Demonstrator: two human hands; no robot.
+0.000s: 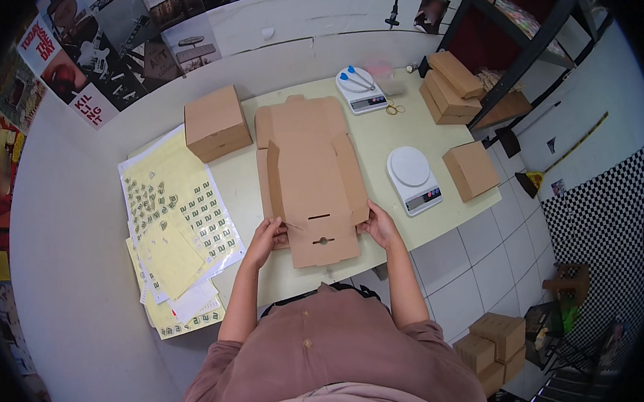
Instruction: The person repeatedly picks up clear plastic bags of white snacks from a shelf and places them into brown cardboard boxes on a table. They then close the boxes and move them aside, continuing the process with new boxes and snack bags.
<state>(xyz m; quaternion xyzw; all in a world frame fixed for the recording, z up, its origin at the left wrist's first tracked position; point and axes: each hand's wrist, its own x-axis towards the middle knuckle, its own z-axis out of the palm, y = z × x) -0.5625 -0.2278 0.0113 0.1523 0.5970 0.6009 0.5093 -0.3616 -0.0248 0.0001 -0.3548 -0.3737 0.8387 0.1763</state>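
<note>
A partly folded cardboard box blank (313, 167) lies before me on the pale yellow table, its long side panels bent up. The near flap has a narrow slot and a second slot with a round hole in its middle. My left hand (267, 239) pinches the blank's near left corner flap between thumb and fingers. At the opposite corner, my right hand (377, 225) grips the folded right side flap, some of its fingers hidden behind the cardboard.
Sticker sheets (188, 215) cover the table's left side, beside a closed carton (218, 123). To the right are a digital kitchen scale (412, 173) and a small carton (471, 170). Farther back sit another scale (356, 87), scissors (395, 107) and stacked cartons (450, 93).
</note>
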